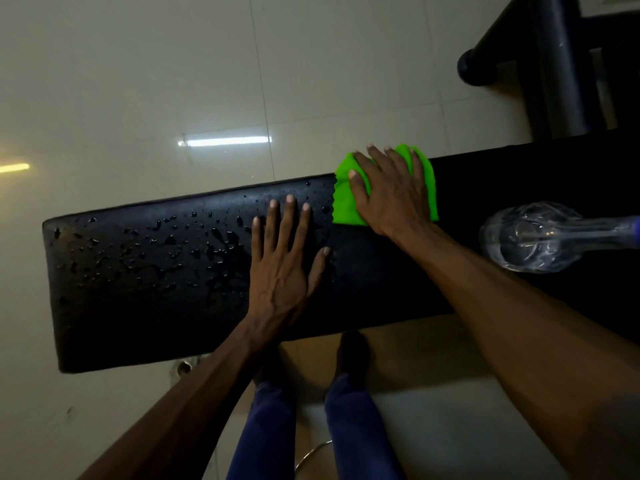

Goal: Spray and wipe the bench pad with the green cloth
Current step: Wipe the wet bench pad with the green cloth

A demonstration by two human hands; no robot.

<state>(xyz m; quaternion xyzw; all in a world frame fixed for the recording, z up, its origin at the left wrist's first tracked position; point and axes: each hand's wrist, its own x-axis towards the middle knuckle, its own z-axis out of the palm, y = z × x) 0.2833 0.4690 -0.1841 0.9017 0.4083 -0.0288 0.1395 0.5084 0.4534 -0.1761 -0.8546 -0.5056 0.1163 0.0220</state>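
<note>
Head view: the right hand (391, 197) presses flat on the green cloth (346, 206) at the far edge of the black padded surface (121, 313). The left hand (282, 261) rests open alongside, beside droplets (166, 241). A clear bottle (530, 237) lies at right.

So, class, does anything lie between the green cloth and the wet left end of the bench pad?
Yes: the left hand rests flat on the bench pad, between the green cloth under the right hand and the droplets.
</note>
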